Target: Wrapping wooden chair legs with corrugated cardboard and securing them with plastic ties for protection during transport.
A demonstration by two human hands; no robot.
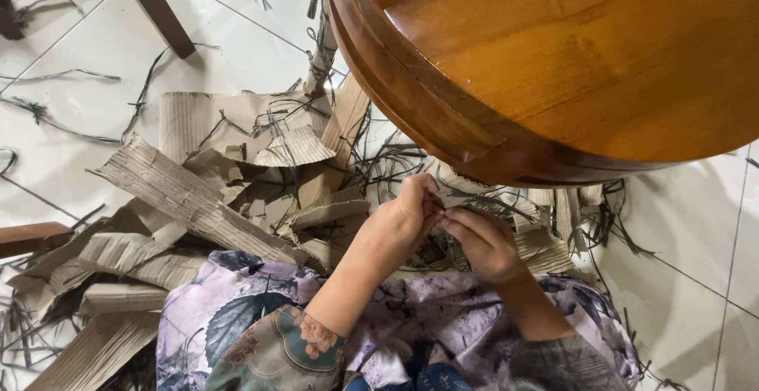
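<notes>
My left hand (399, 221) and my right hand (484, 241) meet just below the rim of a round wooden table (569, 59). The fingers of both hands pinch a thin dark strip (486, 200) that runs off to the right under the table edge. My forearms rise from a lap covered in purple floral cloth (261, 312). Where the fingertips touch, the strip is small and partly hidden.
Torn pieces of corrugated cardboard (182, 193) lie heaped on the white tiled floor (79, 35), mixed with several loose dark strips (387, 162). A dark wooden leg (154, 7) stands at the top left. Another wooden piece (28, 237) pokes in at the left edge.
</notes>
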